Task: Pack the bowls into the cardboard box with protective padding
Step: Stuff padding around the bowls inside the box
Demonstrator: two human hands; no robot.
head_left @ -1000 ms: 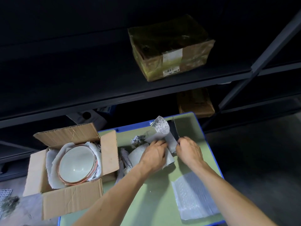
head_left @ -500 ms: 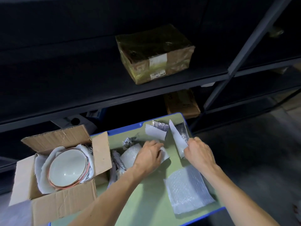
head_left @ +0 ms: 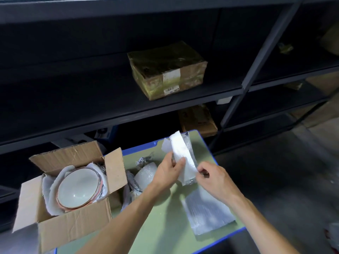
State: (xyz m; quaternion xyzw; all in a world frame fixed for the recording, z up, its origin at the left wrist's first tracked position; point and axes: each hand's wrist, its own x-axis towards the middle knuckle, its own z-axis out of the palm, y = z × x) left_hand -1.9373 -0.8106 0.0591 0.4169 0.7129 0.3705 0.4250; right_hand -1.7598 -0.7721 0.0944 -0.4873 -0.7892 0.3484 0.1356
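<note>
An open cardboard box (head_left: 73, 230) stands at the left of the green table. A stack of pale bowls with orange rims (head_left: 78, 189) lies inside it, with white foam padding (head_left: 48, 191) around them. My left hand (head_left: 167, 173) and my right hand (head_left: 213, 179) hold a strip of white foam and bubble wrap (head_left: 183, 156) raised above the table, each pinching one of its edges. A bubble-wrapped bundle (head_left: 145, 176) lies just right of the box, partly behind my left wrist.
A flat bubble wrap sheet (head_left: 207, 211) lies on the green table (head_left: 165, 226) near its blue right edge. Dark metal shelving (head_left: 110, 114) rises right behind the table, with a taped parcel (head_left: 167, 70) on it and another box (head_left: 198, 120) lower down.
Both hands have lifted the padding strip off the table and brought it closer. My right hand moved toward me along the strip. The camera view shifted left.
</note>
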